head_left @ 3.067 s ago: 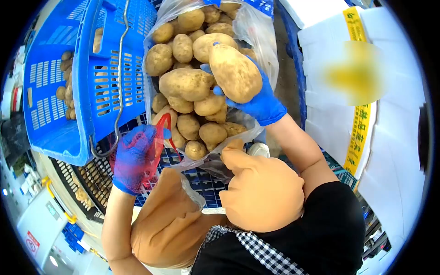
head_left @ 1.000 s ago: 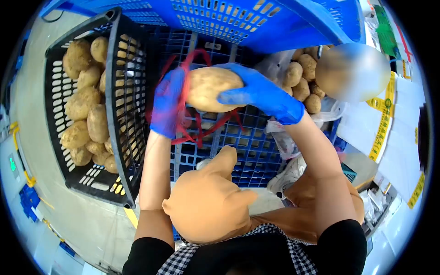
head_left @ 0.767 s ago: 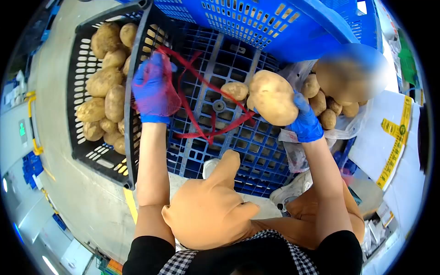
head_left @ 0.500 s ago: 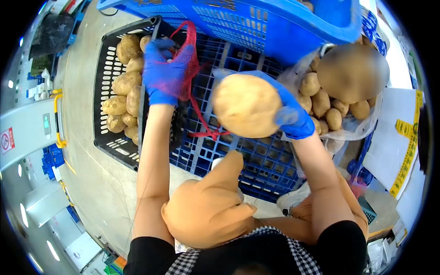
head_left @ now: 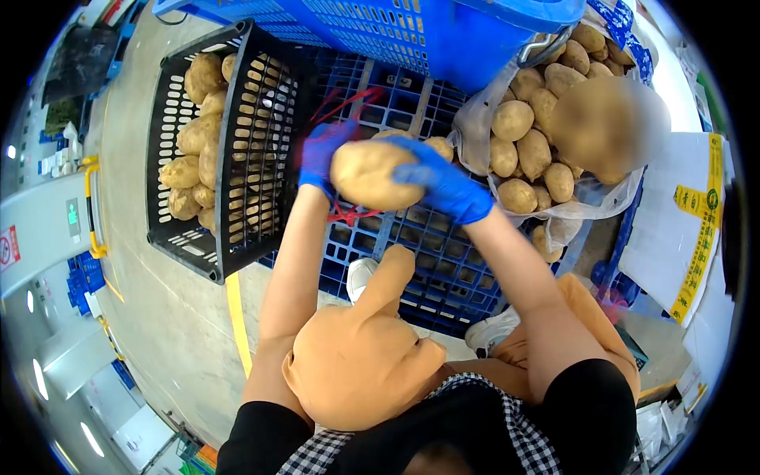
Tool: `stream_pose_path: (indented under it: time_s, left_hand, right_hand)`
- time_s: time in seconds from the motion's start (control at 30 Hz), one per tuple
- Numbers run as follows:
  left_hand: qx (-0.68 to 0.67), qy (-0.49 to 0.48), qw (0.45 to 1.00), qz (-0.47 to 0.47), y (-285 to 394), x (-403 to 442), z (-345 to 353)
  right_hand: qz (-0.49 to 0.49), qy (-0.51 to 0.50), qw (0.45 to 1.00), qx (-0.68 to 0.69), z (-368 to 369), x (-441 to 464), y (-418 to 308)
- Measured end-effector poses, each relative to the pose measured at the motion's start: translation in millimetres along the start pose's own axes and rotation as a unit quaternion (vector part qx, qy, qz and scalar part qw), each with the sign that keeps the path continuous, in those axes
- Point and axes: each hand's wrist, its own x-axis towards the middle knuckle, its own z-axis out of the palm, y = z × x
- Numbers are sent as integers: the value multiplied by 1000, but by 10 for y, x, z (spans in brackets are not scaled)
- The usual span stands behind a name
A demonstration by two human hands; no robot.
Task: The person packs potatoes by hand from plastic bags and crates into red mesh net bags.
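My right hand (head_left: pixel 447 180), in a blue glove, grips a large pale potato (head_left: pixel 370 176) from its right side. Against the potato's left side is my left hand (head_left: pixel 318 154), also gloved in blue and slightly blurred. A red net bag (head_left: pixel 352 215) is bunched at my left hand, its strands showing above and below; the potato covers part of the fingers and netting. Just behind my right hand, a few smaller potatoes (head_left: pixel 439 147) show in part.
A black slatted crate (head_left: pixel 224 198) with potatoes stands at left. The blue pallet (head_left: pixel 443 265) lies beneath my hands. A large blue crate (head_left: pixel 467 47) is at the back. At right is a clear plastic bag (head_left: pixel 475 119) full of potatoes, beside white boxes (head_left: pixel 665 229) with yellow tape.
My left hand has moved right with the red netting, away from the black crate. My right hand has moved left with the potato, so both hands are now close together. The view has shifted.
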Motion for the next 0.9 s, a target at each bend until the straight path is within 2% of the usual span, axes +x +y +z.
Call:
stream_pose_path:
  time_s: [0.03,0.07,0.13,0.17,0.23,0.33,0.37,0.4,0.5,0.57,0.6,0.63,0.7,0.77,0.83,0.87,0.9]
  left_hand:
    - [-89,38,992,-85,188,-73,76]
    - [-113,87,989,-34,291,-114,98]
    - [-89,122,988,-33,327,-78,17]
    - [-74,129,987,-52,328,-79,22]
    - [-45,143,984,-94,413,-162,151]
    - [-107,98,973,-181,80,110,50]
    - [-145,90,960,-224,189,83,157]
    - [-103,56,975,-186,108,109,161]
    - [-144,15,973,-177,118,6,150]
    - [-208,-13,959,-194,129,-65,61]
    - [-143,76,978,-130,180,-97,98]
    - [-164,121,964,-172,230,-102,38]
    - [-204,206,924,-250,337,-80,-163]
    - [-325,103,910,-236,376,-54,-322]
    - [-387,25,900,-198,480,-27,-389]
    - [-398,54,898,-182,477,-22,-461]
    - [-408,82,894,-164,483,-17,-544]
  right_hand:
    - [10,11,999,46,-179,-1,-29]
    - [22,21,995,91,-334,-10,-58]
    - [-12,32,995,99,-479,-58,-198]
    - [-22,34,996,85,-487,-82,-246]
    - [-30,-44,998,15,-359,-45,-278]
    - [-34,-116,989,-87,156,-2,-337]
    - [-30,-122,986,-114,285,65,-235]
    - [-28,-128,981,-140,324,119,-119]
    - [16,-22,998,-51,226,156,103]
    - [2,-16,991,135,42,183,208]
    - [-3,-12,974,227,-81,196,239]
    - [-2,3,943,333,-174,215,230]
    - [-40,18,929,369,-319,209,181]
    - [-52,48,922,381,-405,231,242]
    - [-47,115,944,305,-400,235,314]
    - [-44,149,951,266,-398,221,356]
    - [-39,155,944,290,-391,217,384]
